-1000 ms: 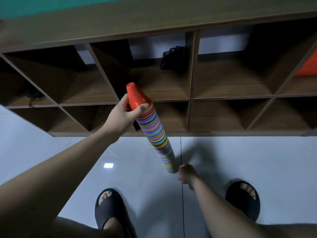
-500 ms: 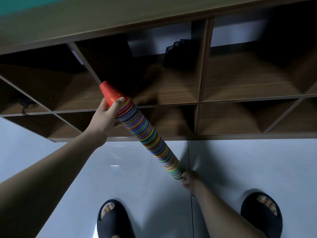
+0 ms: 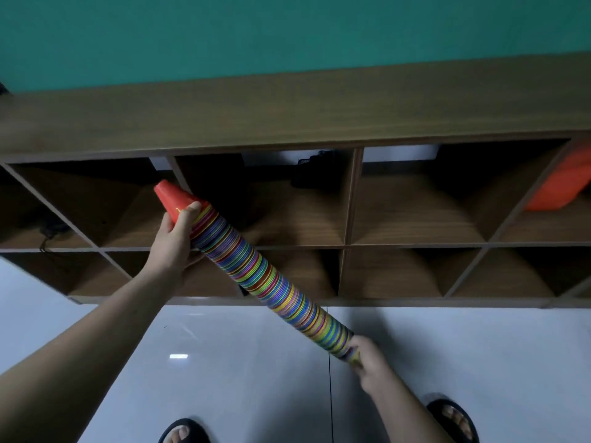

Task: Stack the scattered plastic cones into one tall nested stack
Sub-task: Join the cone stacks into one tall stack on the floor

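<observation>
A long nested stack of many-coloured plastic cones (image 3: pixel 265 276) slants across the middle of the head view, its red top cone (image 3: pixel 172 198) pointing up and left toward the shelf. My left hand (image 3: pixel 176 241) grips the stack just below the red cone, fingers curled round it. My right hand (image 3: pixel 367 359) holds the wide bottom end at the lower right, above the white floor. The whole stack is off the floor, carried between both hands.
A low brown wooden cubby shelf (image 3: pixel 348 219) spans the view behind the stack, against a green wall. A dark object (image 3: pixel 316 167) sits in an upper cubby, an orange thing (image 3: pixel 563 183) in the far right one. My sandalled feet (image 3: pixel 454 420) stand on the glossy white floor (image 3: pixel 224 362).
The stack has tilted further from near upright to a steep slant, its top swinging left. My right hand, which was beside the base, now holds it. The camera view has risen.
</observation>
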The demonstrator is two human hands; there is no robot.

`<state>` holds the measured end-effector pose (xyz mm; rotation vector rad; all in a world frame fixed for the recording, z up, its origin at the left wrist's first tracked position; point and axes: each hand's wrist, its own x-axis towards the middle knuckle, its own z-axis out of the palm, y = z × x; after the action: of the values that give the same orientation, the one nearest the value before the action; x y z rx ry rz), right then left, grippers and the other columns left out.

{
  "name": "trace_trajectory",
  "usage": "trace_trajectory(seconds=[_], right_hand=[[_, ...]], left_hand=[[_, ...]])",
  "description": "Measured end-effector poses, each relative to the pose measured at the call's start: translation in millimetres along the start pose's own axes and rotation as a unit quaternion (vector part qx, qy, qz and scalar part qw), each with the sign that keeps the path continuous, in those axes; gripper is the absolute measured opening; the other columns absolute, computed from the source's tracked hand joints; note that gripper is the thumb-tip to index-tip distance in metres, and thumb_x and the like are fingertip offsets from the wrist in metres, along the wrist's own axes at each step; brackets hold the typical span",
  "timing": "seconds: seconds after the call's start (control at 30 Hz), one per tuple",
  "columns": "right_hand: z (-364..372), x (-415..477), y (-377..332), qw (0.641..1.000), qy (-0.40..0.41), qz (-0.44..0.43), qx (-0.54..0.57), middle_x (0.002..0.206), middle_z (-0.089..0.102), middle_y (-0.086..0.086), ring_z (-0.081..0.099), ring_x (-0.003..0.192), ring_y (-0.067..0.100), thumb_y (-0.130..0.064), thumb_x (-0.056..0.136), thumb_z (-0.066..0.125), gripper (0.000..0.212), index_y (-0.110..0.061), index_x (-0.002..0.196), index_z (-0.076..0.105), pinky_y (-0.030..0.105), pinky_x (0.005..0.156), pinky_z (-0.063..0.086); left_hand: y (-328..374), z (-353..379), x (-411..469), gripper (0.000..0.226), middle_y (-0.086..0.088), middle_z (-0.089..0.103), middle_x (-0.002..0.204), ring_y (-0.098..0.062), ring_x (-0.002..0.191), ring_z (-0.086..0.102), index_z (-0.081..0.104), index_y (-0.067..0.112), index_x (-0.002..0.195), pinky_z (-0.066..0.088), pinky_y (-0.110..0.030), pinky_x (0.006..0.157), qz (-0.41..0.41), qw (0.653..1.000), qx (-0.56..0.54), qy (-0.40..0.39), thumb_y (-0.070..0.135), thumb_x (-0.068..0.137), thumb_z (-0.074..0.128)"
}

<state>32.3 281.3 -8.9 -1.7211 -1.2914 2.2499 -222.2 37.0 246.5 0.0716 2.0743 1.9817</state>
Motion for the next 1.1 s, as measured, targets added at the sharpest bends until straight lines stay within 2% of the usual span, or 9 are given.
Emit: trace_trajectory(seconds=[0.17, 0.3, 0.4, 0.5, 0.63, 0.73, 0.9, 1.0, 1.1], right_hand=[[-30, -63, -64, 0.996, 0.015, -0.085, 0.011, 0.086, 0.074, 0.011, 0.066, 0.077, 0.025, 0.003, 0.084, 0.063, 0.012, -0.001, 0.091, 0.073, 0.032, 0.068, 0.052], [-61, -101, -105, 0.988, 0.018, -0.151, 0.003, 0.103, 0.076, 0.012, 0.071, 0.086, 0.022, -0.002, 0.081, 0.073, 0.03, -0.007, 0.111, 0.072, 0.033, 0.075, 0.059], [-81, -137, -150, 0.976, 0.022, -0.216, -0.026, 0.103, 0.077, 0.015, 0.074, 0.095, 0.029, -0.006, 0.082, 0.083, 0.029, -0.008, 0.109, 0.071, 0.044, 0.092, 0.058], [-98, -179, -203, 0.954, 0.016, -0.294, -0.05, 0.098, 0.08, 0.013, 0.076, 0.098, 0.03, -0.007, 0.078, 0.087, 0.033, -0.007, 0.108, 0.073, 0.047, 0.097, 0.058], [-117, -219, -273, 0.914, 0.045, -0.392, -0.095, 0.099, 0.081, 0.007, 0.077, 0.1, 0.028, -0.008, 0.075, 0.09, 0.039, -0.012, 0.11, 0.073, 0.05, 0.1, 0.058], [-120, -243, -319, 0.895, 0.053, -0.428, -0.117, 0.107, 0.078, 0.007, 0.075, 0.101, 0.026, -0.009, 0.074, 0.091, 0.056, -0.011, 0.123, 0.064, 0.049, 0.098, 0.058], [-107, -258, -387, 0.867, 0.064, -0.467, -0.159, 0.121, 0.069, 0.008, 0.071, 0.099, 0.018, 0.002, 0.086, 0.081, 0.062, -0.005, 0.14, 0.051, 0.028, 0.081, 0.055], [-97, -244, -416, 0.859, 0.087, -0.466, -0.196, 0.132, 0.066, 0.008, 0.067, 0.112, 0.022, -0.002, 0.085, 0.082, 0.071, -0.007, 0.147, 0.048, 0.035, 0.096, 0.054], [-85, -230, -439, 0.844, 0.109, -0.472, -0.23, 0.136, 0.065, 0.006, 0.064, 0.118, 0.022, -0.008, 0.086, 0.084, 0.071, -0.012, 0.148, 0.049, 0.042, 0.105, 0.053]], left_hand=[[41, 9, -28, 0.058, 0.001, 0.065, 0.135, -0.022, 0.119, 0.066, 0.045, 0.041, 0.147, 0.056, -0.043, 0.092, 0.028, 0.997, -0.067, 0.009, 0.064, 0.096, 0.061], [77, 12, -39, 0.069, -0.001, 0.067, 0.135, -0.024, 0.123, 0.067, 0.047, 0.039, 0.147, 0.054, -0.047, 0.103, 0.041, 0.994, -0.1, 0.003, 0.071, 0.088, 0.064], [106, 13, -43, 0.077, -0.003, 0.07, 0.13, -0.021, 0.117, 0.071, 0.05, 0.03, 0.147, 0.058, -0.041, 0.093, 0.035, 0.991, -0.132, 0.004, 0.072, 0.085, 0.067], [141, 18, -45, 0.08, -0.003, 0.071, 0.128, -0.018, 0.113, 0.074, 0.05, 0.026, 0.149, 0.061, -0.037, 0.084, 0.044, 0.986, -0.162, 0.0, 0.073, 0.086, 0.067], [187, 30, -34, 0.092, -0.01, 0.068, 0.137, -0.024, 0.118, 0.073, 0.041, 0.023, 0.152, 0.063, -0.052, 0.089, 0.096, 0.977, -0.182, -0.045, 0.078, 0.083, 0.067], [211, 43, -13, 0.084, -0.008, 0.065, 0.14, -0.023, 0.119, 0.072, 0.041, 0.024, 0.153, 0.06, -0.054, 0.097, 0.12, 0.976, -0.18, -0.037, 0.075, 0.089, 0.063], [218, 61, 23, 0.074, -0.015, 0.066, 0.133, -0.028, 0.118, 0.071, 0.041, 0.008, 0.148, 0.06, -0.05, 0.096, 0.082, 0.973, -0.206, -0.059, 0.061, 0.1, 0.06], [208, 69, 45, 0.065, -0.018, 0.066, 0.125, -0.034, 0.117, 0.069, 0.044, 0.004, 0.136, 0.055, -0.056, 0.104, 0.035, 0.975, -0.213, -0.047, 0.055, 0.101, 0.063], [198, 70, 66, 0.06, -0.02, 0.068, 0.122, -0.032, 0.102, 0.077, 0.054, 0.006, 0.126, 0.064, -0.049, 0.087, 0.003, 0.983, -0.178, -0.046, 0.059, 0.099, 0.065]])
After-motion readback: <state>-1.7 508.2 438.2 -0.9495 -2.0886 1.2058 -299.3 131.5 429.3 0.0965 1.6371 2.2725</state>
